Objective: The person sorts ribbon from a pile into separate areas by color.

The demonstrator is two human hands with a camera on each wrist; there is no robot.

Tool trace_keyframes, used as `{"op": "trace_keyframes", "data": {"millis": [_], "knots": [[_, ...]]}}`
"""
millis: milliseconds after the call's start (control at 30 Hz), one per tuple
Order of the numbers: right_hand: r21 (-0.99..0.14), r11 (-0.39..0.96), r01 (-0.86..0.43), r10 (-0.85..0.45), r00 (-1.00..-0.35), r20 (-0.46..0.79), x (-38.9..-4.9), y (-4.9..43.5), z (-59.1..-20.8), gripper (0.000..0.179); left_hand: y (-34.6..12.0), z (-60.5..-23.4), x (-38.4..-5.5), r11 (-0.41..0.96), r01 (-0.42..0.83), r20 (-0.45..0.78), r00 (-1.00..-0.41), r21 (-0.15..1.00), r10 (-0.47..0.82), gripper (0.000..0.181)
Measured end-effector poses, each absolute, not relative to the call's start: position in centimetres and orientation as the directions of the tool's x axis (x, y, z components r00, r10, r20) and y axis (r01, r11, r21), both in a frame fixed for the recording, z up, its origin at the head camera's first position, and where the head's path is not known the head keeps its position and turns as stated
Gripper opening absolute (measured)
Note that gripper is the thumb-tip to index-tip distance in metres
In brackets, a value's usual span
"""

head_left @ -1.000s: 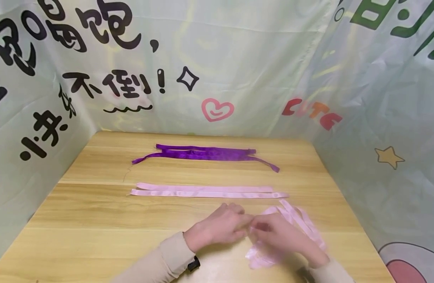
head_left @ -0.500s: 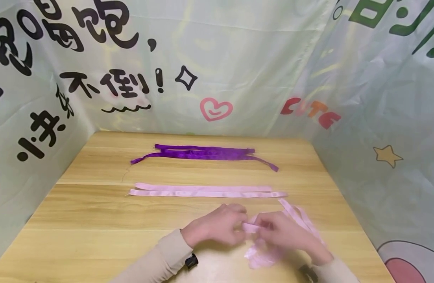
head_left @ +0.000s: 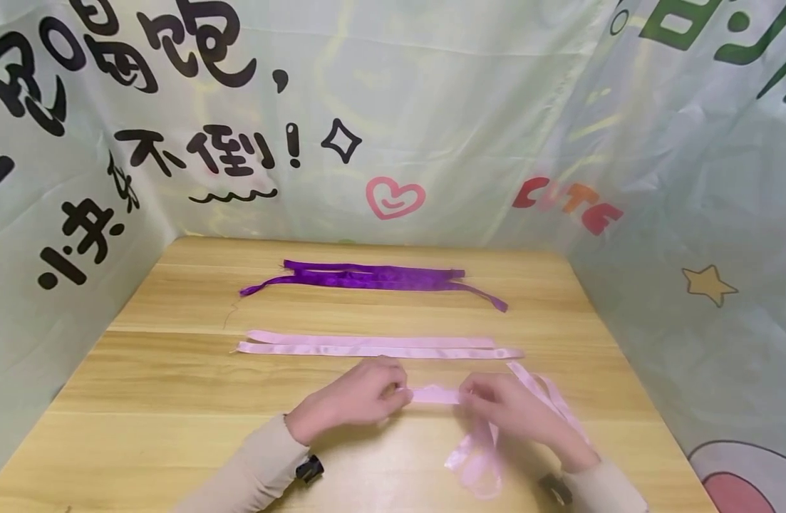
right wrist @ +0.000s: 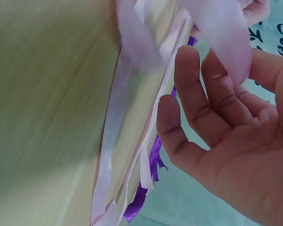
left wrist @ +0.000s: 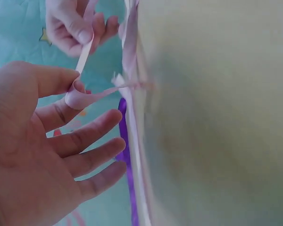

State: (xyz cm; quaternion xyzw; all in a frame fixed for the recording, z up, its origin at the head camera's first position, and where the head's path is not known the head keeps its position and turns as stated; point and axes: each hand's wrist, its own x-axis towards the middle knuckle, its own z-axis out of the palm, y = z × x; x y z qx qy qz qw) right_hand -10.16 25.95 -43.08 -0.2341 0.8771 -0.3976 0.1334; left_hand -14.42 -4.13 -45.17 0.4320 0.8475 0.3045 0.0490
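A length of pink ribbon [head_left: 434,395] stretches between my two hands above the table. My left hand [head_left: 354,399] pinches it between thumb and index finger; in the left wrist view the ribbon [left wrist: 85,98] loops at the fingertips while the other fingers spread loosely. My right hand [head_left: 521,413] pinches the same ribbon further right, and in the right wrist view a fold of ribbon [right wrist: 226,42] hangs over its fingers. Loose pink ribbon [head_left: 479,463] trails below the right hand, and more strands [head_left: 559,399] lie behind it. How these strands connect is partly hidden by the hand.
Two pink ribbons [head_left: 367,347] lie side by side across the wooden table [head_left: 174,399], just beyond my hands. Further back rests a group of purple ribbons [head_left: 373,278]. Printed cloth walls [head_left: 463,107] enclose the table's back and sides.
My left hand has moved left, away from the right hand, drawing out a longer stretch of pink ribbon between them. The right hand stays near its place; the loose ribbon below it has shifted.
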Motion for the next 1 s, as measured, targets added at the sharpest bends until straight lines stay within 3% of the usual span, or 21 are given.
{"op": "trace_keyframes", "data": {"millis": [400, 667, 833, 1000], "knots": [[-0.622, 0.708, -0.334, -0.444, -0.896, -0.024, -10.9, 25.7, -42.7, 0.015, -10.4, -43.8, -14.5, 0.486, 0.667, 0.252, -0.7, 0.565, 0.668, 0.033], [-0.626, 0.693, -0.358, -0.452, -0.892, 0.01, -11.4, 25.9, -42.5, 0.014, -14.0, -43.5, -14.6, 0.505, 0.652, 0.314, -0.736, 0.566, 0.599, 0.037], [-0.649, 0.693, -0.314, -0.431, -0.902, -0.024, -12.0, 26.3, -42.8, 0.016, -16.2, -43.1, -14.8, 0.525, 0.623, 0.303, -0.763, 0.58, 0.571, 0.037], [-0.617, 0.706, -0.347, -0.415, -0.909, 0.038, -12.6, 26.7, -43.0, 0.011, -18.2, -42.9, -14.9, 0.568, 0.589, 0.282, -0.794, 0.575, 0.539, 0.035]]}}
